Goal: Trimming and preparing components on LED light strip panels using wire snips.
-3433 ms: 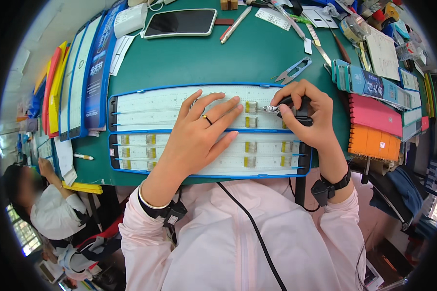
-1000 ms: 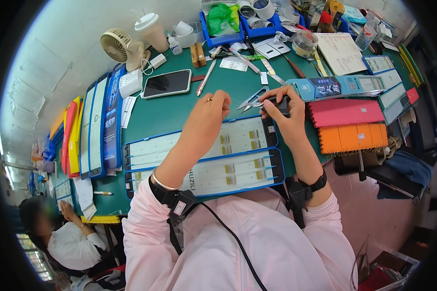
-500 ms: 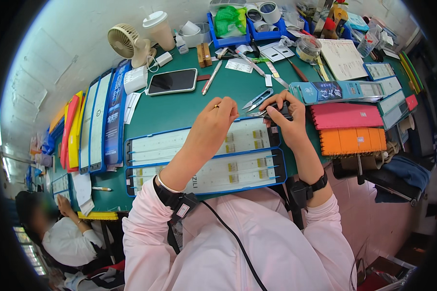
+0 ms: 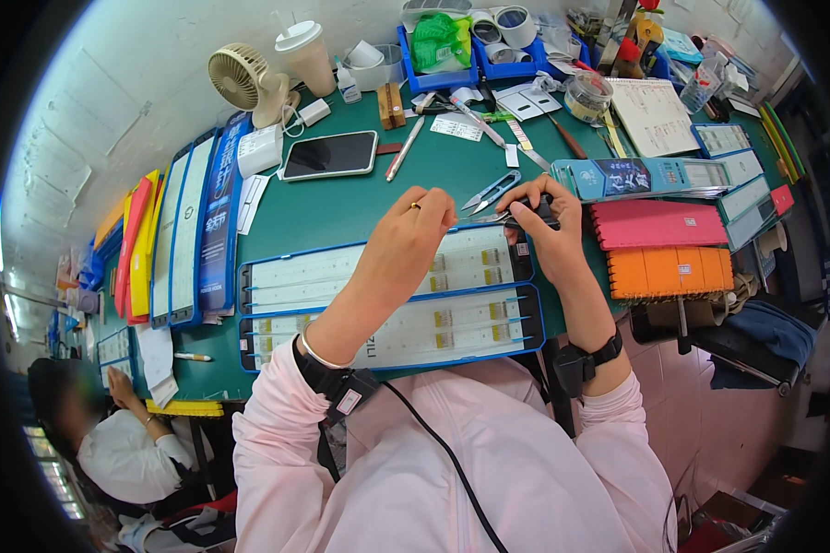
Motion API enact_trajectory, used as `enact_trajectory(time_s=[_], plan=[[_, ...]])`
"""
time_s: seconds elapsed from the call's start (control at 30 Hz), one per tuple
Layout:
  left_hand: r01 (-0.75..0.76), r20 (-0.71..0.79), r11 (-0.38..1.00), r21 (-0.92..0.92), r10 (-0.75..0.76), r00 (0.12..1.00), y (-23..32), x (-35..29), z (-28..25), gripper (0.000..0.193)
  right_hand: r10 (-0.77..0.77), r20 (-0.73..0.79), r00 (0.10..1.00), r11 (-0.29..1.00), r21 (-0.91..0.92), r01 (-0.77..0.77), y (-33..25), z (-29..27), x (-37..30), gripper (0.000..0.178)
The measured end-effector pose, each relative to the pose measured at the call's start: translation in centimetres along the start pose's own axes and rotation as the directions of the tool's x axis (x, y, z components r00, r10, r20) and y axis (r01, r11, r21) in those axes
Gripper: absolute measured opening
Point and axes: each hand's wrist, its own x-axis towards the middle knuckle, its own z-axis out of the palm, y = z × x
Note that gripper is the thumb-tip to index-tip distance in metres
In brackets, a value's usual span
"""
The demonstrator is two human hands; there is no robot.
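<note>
Above the worktop, my left hand [image 4: 411, 230] has its fingers pinched together. Whatever sits between the fingertips is too small to make out. To its right, my right hand [image 4: 546, 226] wraps round a black-handled tool [image 4: 549, 214] whose slim silver tips point left toward the left fingertips. The tool's exact kind is partly hidden by the fingers. Beneath both hands lies a long flat case [image 4: 397, 343] with blue edges, spread in two white halves, with rows of small yellowish tags. Just beyond the right hand rest blue-handled snips [image 4: 491, 192].
A phone [image 4: 330, 155] lies beyond the left hand, near a small fan [image 4: 238, 78] and a lidded cup [image 4: 304, 57]. Pink [image 4: 657, 223] and orange [image 4: 670, 272] foam blocks sit at right. Blue bins [image 4: 436, 78] stand behind. A co-worker [image 4: 129, 452] sits at far left.
Almost nothing differs. The left hand has shifted very slightly to the right, and the view has moved a little; both hands keep the same grip.
</note>
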Motion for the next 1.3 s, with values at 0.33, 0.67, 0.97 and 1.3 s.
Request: enact_trajectory(time_s=[0.33, 0.67, 0.97, 1.3], plan=[[0.084, 0.097, 0.996, -0.018, -0.082, 0.992, 1.7, -1.0, -0.8, 0.042, 0.025, 0.033, 0.999, 0.996, -0.085, -0.022, -1.6, -0.2, -0.6, 0.025], [0.075, 0.511, 0.996, 0.046, -0.088, 0.855, 1.4, -3.6, 0.4, 0.077, 0.174, 0.111, 0.979, 0.943, -0.304, -0.133, -1.5, -2.6, -1.6, 0.029], [0.111, 0.623, 0.990, 0.090, -0.143, 0.769, 0.3, -3.1, 0.8, 0.083, 0.185, 0.066, 0.980, 0.929, -0.337, -0.153, -0.7, -3.4, -1.2, 0.028], [0.036, 0.659, 0.977, 0.208, -0.167, 0.733, 0.1, -3.1, 1.6, 0.071, 0.149, 0.059, 0.987, 0.934, -0.335, -0.121, 0.0, -3.7, -0.9, 0.031]])
